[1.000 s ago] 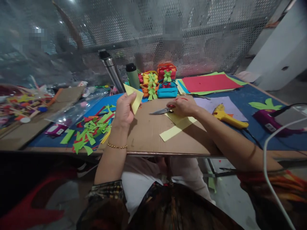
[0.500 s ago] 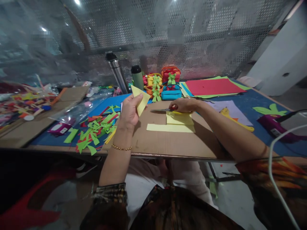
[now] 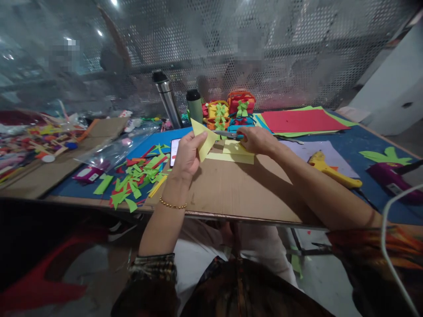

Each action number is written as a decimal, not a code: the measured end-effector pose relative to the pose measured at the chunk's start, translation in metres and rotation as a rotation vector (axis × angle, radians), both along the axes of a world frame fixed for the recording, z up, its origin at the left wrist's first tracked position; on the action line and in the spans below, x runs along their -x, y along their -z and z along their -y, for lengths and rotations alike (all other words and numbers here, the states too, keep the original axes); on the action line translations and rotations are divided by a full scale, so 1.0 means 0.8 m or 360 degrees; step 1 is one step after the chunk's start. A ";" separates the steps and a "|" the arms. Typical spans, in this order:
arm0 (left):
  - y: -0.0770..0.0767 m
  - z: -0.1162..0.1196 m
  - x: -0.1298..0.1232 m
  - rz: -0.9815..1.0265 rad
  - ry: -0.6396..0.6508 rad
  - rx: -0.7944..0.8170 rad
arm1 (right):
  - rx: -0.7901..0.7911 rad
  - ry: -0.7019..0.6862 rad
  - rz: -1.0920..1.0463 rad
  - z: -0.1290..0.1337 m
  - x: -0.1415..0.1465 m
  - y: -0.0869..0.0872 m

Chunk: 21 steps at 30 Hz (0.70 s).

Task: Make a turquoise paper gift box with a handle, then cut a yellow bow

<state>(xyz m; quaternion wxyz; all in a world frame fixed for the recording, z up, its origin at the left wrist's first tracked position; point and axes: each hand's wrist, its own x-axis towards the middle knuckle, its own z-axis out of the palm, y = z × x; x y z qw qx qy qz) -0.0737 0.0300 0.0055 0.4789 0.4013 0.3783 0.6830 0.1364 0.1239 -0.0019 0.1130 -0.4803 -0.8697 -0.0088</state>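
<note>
Pinched in my left hand [image 3: 191,152] is a yellow folded paper triangle [image 3: 204,140], raised above the cardboard sheet [image 3: 224,193]. My right hand [image 3: 255,140] is closed round a pair of scissors [image 3: 228,134]; the blades point left and their tips reach the triangle's right side. Whether the blades are parted I cannot make out. Under my right hand lie a yellow paper piece [image 3: 233,147] and a longer yellow strip [image 3: 231,157], both on the cardboard. Behind the hands stand small colourful boxes [image 3: 243,103] with green bows.
Green and red paper scraps [image 3: 132,178] lie at the left, beside a phone [image 3: 174,152]. A steel flask [image 3: 168,99] and a green bottle [image 3: 194,106] stand behind. To the right are red paper sheets [image 3: 304,121], a yellow glue gun [image 3: 333,171] and a white cable [image 3: 385,229].
The scissors have risen off the cardboard and come up to the paper triangle. The yellow strip and paper piece now lie farther back. My view has shifted slightly.
</note>
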 end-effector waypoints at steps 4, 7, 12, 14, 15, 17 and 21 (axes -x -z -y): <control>0.005 0.004 -0.009 0.0074 0.0190 0.0047 | 0.0161 -0.0019 0.0072 0.036 -0.016 0.005; 0.012 0.005 -0.016 0.0077 0.0382 0.0152 | 0.0231 -0.0083 0.0070 0.051 -0.026 0.003; 0.023 0.007 -0.027 0.0040 0.0551 0.0150 | 0.0120 -0.0150 -0.0505 0.072 -0.031 -0.012; 0.024 0.009 -0.030 -0.0029 0.0573 0.0118 | 0.0336 -0.0281 -0.1008 0.082 -0.028 -0.013; 0.024 0.010 -0.031 -0.0072 0.0584 0.0103 | 0.0483 -0.0349 -0.1205 0.087 -0.026 -0.012; 0.023 0.012 -0.033 -0.0160 0.0613 0.0068 | 0.0763 -0.0429 -0.1427 0.093 -0.022 -0.006; 0.023 0.014 -0.034 -0.0279 0.0641 0.0055 | 0.1167 -0.0432 -0.1666 0.098 -0.018 0.005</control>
